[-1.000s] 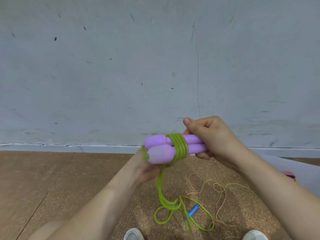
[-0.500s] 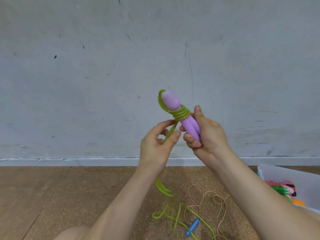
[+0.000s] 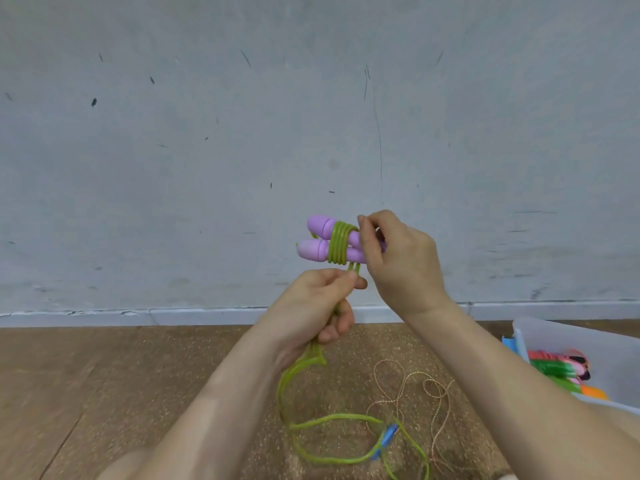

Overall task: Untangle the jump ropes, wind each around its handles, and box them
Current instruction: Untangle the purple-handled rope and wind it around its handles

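Now that the purple handles lie level again, not upright, your right hand keeps a closed grip round their ends and your left hand pinches the green rope just below the coils; slack on the floor means more turns remain.

No writing, label, brand, number or sign can be read. The purple handles are plain, as are the green rope wound round them, the plastic box to their lower right, and the scuffed wall behind them.
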